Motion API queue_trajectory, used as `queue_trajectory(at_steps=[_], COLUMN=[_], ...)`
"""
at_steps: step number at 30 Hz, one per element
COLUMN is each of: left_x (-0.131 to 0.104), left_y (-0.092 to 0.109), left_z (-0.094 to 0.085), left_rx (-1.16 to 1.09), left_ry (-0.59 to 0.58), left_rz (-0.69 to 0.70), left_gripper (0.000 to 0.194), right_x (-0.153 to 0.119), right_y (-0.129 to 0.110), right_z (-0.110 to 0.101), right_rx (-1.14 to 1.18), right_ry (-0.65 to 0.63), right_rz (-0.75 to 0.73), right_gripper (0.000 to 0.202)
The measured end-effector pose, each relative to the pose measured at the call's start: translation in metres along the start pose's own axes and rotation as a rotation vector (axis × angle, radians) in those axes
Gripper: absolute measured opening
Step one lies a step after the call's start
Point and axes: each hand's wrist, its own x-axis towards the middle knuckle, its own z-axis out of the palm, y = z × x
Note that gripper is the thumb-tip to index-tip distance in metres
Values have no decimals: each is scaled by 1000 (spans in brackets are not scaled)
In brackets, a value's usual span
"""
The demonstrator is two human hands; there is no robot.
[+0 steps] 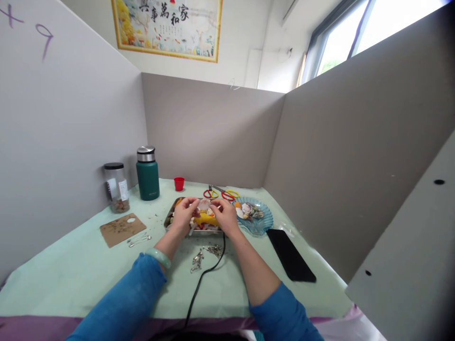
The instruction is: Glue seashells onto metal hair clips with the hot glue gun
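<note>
My left hand (185,216) and my right hand (225,217) are above a metal tray (168,220), fingertips pinched and facing each other. Between them is a small, pale pinkish round piece (204,204), which both hands seem to hold by its edges. Just below, a yellow tool (206,219), perhaps a glue gun, lies across the tray over small colourful bits. From the tray's front a black cord (203,274) runs toward me. Metal safety pins (197,260) lie in small heaps in front of the tray.
Right of the tray are a blue shell-shaped plate (261,227) with decorated pieces and a black phone (291,255). Behind are scissors (227,194) and a red cup (179,183). At left stand a green bottle (148,175), a jar (116,189) and brown card (122,230). Partitions enclose the table.
</note>
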Motion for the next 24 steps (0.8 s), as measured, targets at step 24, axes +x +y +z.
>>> queue_trajectory(at_steps=[24], left_x=[-1], left_y=[6], left_z=[5], left_rx=[33], left_ry=[15], left_rz=[-51], left_gripper=[37], right_x=[18], right_y=[53], right_z=[-74], right_rx=[-540], right_ry=[199], right_rz=[394], right_gripper=[20])
